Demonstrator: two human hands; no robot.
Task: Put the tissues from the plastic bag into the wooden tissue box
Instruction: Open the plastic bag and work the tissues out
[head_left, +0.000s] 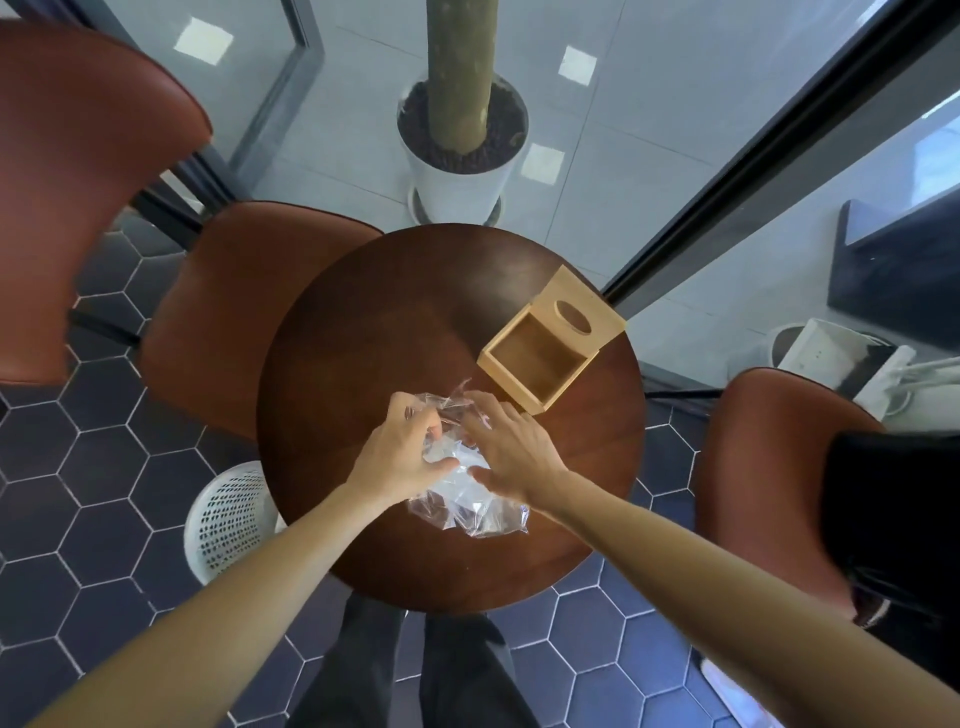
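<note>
Brown round tabletop (395, 322) carries everything. Near its right edge lies the wooden box (550, 340) tipped on its side, its open cavity facing up and its oval-holed panel on the far side. Closer to the person, a clear crumpled bag (467, 506) holds the white tissues (457, 467). Both hands are on it: the left hand (402, 452) grips the plastic with curled fingers, the right hand (511, 449) presses with spread fingers.
</note>
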